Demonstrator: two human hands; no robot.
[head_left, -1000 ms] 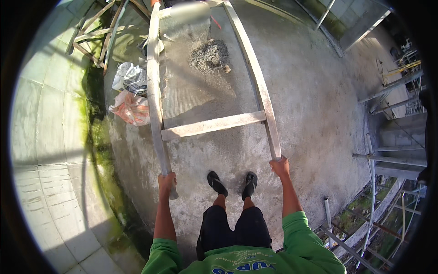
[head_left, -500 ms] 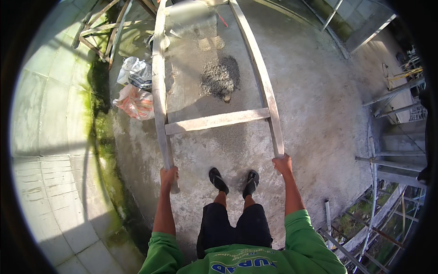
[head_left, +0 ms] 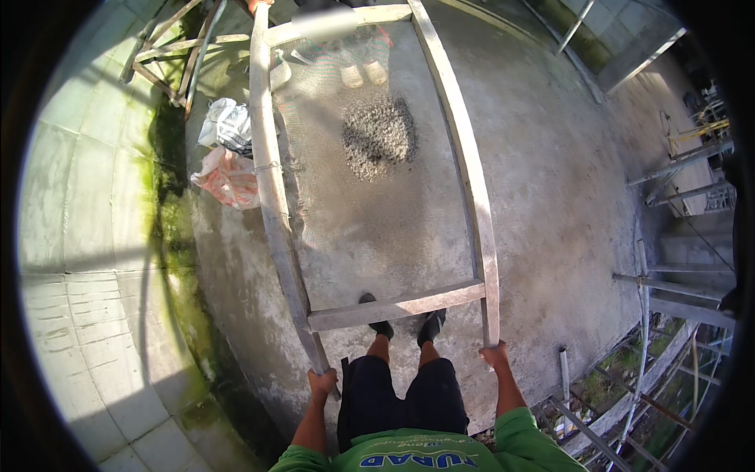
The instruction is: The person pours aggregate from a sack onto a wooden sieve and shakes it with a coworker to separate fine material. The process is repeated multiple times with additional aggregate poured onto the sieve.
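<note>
My left hand [head_left: 322, 383] is closed around the left handle end of a long wooden sieve frame [head_left: 397, 307]. The right handle end is in the closed grip of my right hand [head_left: 495, 356]. Fine mesh [head_left: 314, 157] spans between the rails. A heap of grey gravel [head_left: 379, 135] lies on it, around the middle. At the far left corner, another person's hand [head_left: 259, 4] is on the frame. The near crossbar passes above my feet, low in front of my shorts.
White and orange-striped sacks [head_left: 228, 179] lie left of the frame. Timber props [head_left: 189, 55] stand at the far left, near a mossy block wall [head_left: 86, 236]. Two pale lumps [head_left: 363, 75] show beyond the gravel. Poles and scaffolding [head_left: 645, 346] edge the concrete floor at right.
The frame has come toward me, its near crossbar now over my feet. Both my hands have drawn back with it. The gravel looks more spread out, and the other person's hand has come into view.
</note>
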